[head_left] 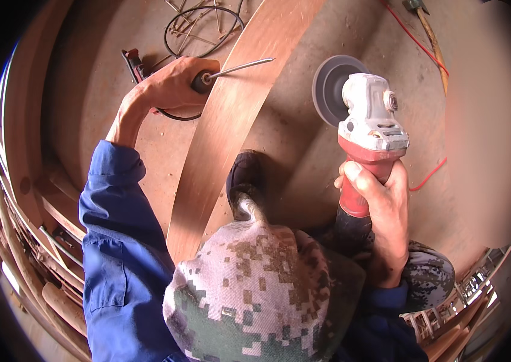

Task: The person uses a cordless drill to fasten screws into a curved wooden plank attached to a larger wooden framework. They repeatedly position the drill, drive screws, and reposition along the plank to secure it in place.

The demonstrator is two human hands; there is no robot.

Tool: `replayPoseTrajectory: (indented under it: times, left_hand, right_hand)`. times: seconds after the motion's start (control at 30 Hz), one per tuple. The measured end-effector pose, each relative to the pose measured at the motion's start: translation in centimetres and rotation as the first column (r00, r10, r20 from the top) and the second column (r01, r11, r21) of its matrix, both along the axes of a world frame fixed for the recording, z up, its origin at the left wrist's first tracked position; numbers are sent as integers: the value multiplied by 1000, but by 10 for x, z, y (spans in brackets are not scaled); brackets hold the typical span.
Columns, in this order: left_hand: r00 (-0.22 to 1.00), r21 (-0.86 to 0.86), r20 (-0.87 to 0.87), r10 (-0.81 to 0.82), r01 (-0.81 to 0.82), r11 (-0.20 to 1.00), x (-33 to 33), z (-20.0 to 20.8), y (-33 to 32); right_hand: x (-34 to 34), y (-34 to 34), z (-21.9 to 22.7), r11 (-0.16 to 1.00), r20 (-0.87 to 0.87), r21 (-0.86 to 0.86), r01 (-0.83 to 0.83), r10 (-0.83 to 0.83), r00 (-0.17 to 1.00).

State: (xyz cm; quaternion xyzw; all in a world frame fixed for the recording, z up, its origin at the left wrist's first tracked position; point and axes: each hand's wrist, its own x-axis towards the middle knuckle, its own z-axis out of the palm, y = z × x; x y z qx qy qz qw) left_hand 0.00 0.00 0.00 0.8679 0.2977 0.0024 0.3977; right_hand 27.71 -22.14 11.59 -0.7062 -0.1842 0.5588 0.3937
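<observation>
My left hand is wrapped round the dark handle of a screwdriver-like tool. Its thin metal shaft points right, across a long wooden board; the shape of the tip is too small to make out. The fingers' far side is hidden beside the board's left edge. On the right, my right hand grips the red body of an angle grinder with a pale metal head. The grinder's round grey disc faces left, apart from the board and the screwdriver. Whether the disc spins, I cannot tell.
A black cable loop and several thin metal rods lie at the far left. Behind my left hand is a red tool. A wooden-handled hammer and red cord lie far right. Timber is stacked left.
</observation>
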Motion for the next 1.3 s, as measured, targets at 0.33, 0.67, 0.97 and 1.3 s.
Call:
replayPoseTrajectory:
  times: [0.33,0.67,0.97,1.3]
  left_hand:
    - [997,74,72,38,-44,996,-7,-4,-6]
    - [966,190,-62,249,-234,954,-4,-2,-20]
    - [898,-429,378,226,-46,902,77,110,-122]
    - [896,-45,442,36,-18,999,186,37,-175]
  right_hand:
    - [-1,0,-4,1000,-6,24,19,-19,1000]
    - [10,0,-6,996,-44,84,40,-36,998]
    - [81,20,-20,903,-24,159,399,-400,916]
    - [112,38,-69,789,-111,223,572,-562,819]
